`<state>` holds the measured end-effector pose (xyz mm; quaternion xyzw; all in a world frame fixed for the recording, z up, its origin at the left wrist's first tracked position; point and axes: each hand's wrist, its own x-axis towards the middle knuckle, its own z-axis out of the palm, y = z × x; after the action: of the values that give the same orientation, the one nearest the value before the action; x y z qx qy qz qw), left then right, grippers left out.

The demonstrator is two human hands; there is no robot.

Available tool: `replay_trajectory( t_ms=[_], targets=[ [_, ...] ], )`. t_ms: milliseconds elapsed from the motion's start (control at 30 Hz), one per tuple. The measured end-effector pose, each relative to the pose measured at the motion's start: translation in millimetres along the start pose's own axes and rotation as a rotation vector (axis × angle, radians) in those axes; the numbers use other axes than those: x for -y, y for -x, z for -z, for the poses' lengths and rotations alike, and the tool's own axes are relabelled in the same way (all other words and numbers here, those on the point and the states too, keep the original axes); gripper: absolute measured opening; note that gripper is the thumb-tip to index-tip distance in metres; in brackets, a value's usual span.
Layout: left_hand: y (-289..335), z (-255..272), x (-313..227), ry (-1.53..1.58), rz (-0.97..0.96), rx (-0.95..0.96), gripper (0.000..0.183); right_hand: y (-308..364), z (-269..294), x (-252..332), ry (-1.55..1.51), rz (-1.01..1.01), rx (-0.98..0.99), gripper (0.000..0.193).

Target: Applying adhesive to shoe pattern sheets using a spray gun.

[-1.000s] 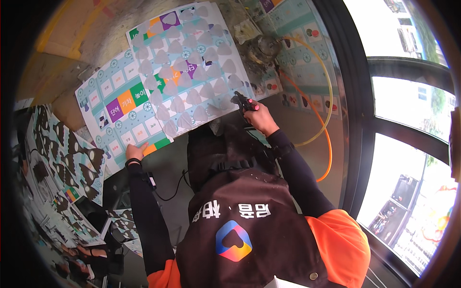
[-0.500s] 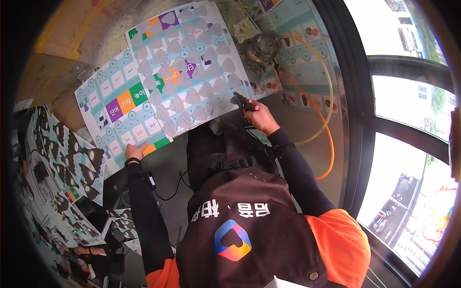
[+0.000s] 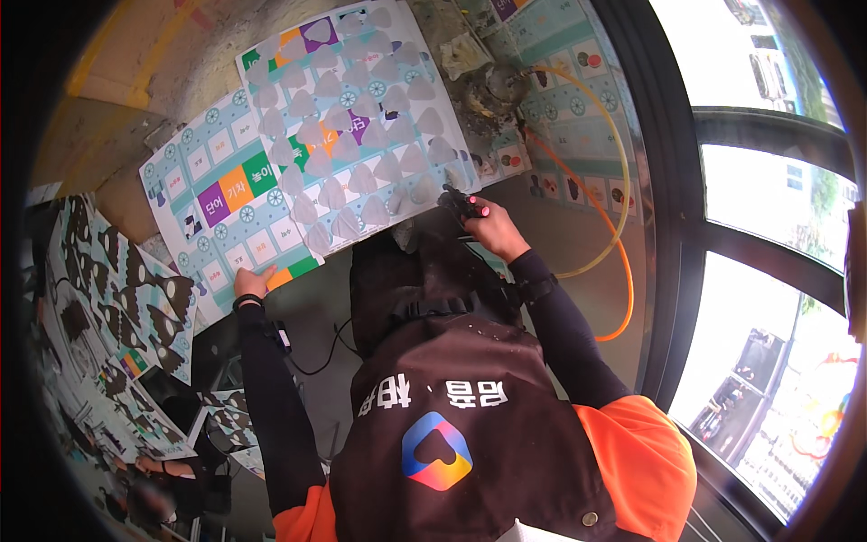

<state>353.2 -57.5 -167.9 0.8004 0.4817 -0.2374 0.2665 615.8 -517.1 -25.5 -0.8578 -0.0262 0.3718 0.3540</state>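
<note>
Rows of grey, translucent petal-shaped pieces (image 3: 362, 178) lie on a printed sheet (image 3: 397, 18) with coloured blocks and wheel pictures. Another printed sheet (image 3: 203, 158) sticks out to the left from under it. At this lower sheet's near edge, my left hand (image 3: 251, 283) is closed on the border, its thumb on top beside an orange and green strip; the other fingers are mostly hidden. My right hand (image 3: 498, 231) is wrapped round a black spray gun (image 3: 459, 204) with pink-red knobs. The gun is close to the sheet's lower right corner, its front pointing left toward the pieces.
Right of the sheets stands a stained round pot (image 3: 495, 88). A yellow hose (image 3: 607, 98) and an orange hose (image 3: 625, 280) loop beside the window frame (image 3: 682, 235). At left, more sheets bear dark shapes (image 3: 117, 271). Another person's arm (image 3: 167, 467) shows at the lower left.
My right hand and the spray gun have shifted slightly right and down, a little farther from the pieces. My left hand stays at the sheet's edge.
</note>
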Motion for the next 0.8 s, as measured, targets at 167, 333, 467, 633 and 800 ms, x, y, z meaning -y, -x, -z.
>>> replay_trajectory(
  t_ms=[167,333,467,633,800],
  targets=[
    [1,-2,3,0.033,-0.061,-0.068,0.058,-1,-2,1,-0.067,-0.018,-0.029,0.026],
    [0,-2,4,0.075,-0.004,0.008,0.058,-3,-1,-2,-0.090,0.003,-0.061,0.027],
    [-1,-4,6,0.064,-0.014,-0.036,0.057,0,0,-5,-0.036,0.004,-0.069,0.029],
    [-5,-8,13,0.082,0.023,-0.016,0.059,6,0,4,-0.023,-0.032,0.010,0.030],
    [-6,-9,13,0.014,-0.026,-0.076,0.059,23,2,35,-0.205,0.008,0.161,0.025]
  ],
)
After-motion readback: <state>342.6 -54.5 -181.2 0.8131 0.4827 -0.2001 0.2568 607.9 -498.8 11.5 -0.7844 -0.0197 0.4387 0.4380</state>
